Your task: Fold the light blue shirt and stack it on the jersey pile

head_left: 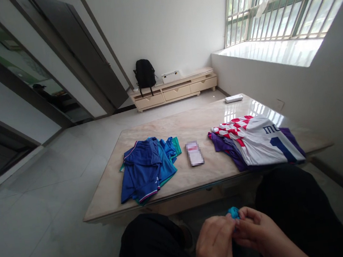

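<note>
- Two hands — left hand (214, 241) and right hand (257, 231) — are pinching a small blue cloth (233, 212) together above the lap.
- Folded jerseys (257, 140) are lying on the table (190, 124) ahead.

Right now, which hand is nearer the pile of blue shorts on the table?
Left. The left hand sits below the blue shorts, slightly right of them; the right hand is farther right, under the white jersey.

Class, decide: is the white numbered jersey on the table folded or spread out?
Folded: the white jersey lies as a compact rectangle atop a purple garment, sleeves tucked.
</note>
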The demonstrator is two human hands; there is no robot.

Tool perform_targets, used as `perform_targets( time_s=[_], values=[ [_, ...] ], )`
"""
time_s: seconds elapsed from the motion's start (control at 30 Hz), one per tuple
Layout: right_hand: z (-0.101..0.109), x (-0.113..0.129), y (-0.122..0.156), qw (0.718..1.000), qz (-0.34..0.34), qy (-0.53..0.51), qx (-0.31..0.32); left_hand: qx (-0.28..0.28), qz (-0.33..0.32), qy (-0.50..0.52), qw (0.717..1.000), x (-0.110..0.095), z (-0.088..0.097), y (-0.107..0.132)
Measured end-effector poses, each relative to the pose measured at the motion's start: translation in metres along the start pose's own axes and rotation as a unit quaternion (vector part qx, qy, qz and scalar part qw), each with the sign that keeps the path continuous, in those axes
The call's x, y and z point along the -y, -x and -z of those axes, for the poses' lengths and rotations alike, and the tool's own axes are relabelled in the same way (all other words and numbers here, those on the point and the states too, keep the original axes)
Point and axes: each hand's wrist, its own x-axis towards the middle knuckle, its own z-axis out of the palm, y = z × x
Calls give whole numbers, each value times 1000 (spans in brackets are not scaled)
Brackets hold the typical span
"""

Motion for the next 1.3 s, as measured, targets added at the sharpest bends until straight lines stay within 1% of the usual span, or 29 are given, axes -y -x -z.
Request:
perform_targets(
  time_s=[0.1, 0.2, 0.3, 0.47, 0.6, 0.67, 0.7, 0.73, 0.77, 0.83, 0.87, 0.9, 0.97, 1.07, 1.1, 1.17, 1.23, 1.3],
  values=[
    [0, -1, 0, 1000, 0, -24, -14, -7, 4, 0, 1000, 0, -6, -1],
    [2, -1, 2, 1000, 16, -24, -8, 1, 14, 10, 1000, 1, -10, 2],
    [6, -3, 2, 1000, 22, 11, 1, 16, 34, 28, 999, 5, -9, 6],
    [10, -9, -2, 993, 48, 110, -19, 51, 87, 58, 993, 12, 0, 8],
    [10, -11, 2, 979, 66, 187, 49, 64, 89, 64, 992, 14, 7, 3],
    [10, -10, 5, 962, 72, 250, 86, 59, 77, 65, 993, 15, 9, 0],
    [10, -9, 6, 947, 82, 295, 98, 56, 69, 69, 994, 15, 9, -1],
    [10, -7, 7, 926, 100, 349, 106, 54, 62, 74, 994, 14, 10, -1],
    [10, -5, 8, 896, 123, 412, 111, 56, 55, 81, 994, 14, 10, -2],
    [12, -1, 8, 817, 169, 540, 110, 72, 35, 93, 992, 12, 10, -3],
    [13, 1, 8, 776, 182, 595, 106, 84, 22, 96, 992, 11, 11, -3],
    [14, 3, 6, 739, 185, 640, 103, 98, 11, 99, 990, 10, 12, -3],
    [17, 3, 2, 676, 179, 708, 104, 131, -3, 107, 986, 6, 14, -3],
    [23, -2, -10, 582, 174, 786, 115, 164, -4, 121, 979, 1, 20, -3],
    [25, -3, -14, 554, 161, 808, 118, 169, -1, 125, 978, 0, 23, -3],
    [31, -4, -21, 509, 133, 842, 116, 163, 4, 129, 978, -1, 29, -2],
    [38, 0, -26, 475, 115, 867, 101, 143, 10, 133, 981, 1, 35, -1],
    [46, 7, -28, 447, 121, 883, 82, 116, 17, 142, 983, 5, 40, 1]
  ],
)
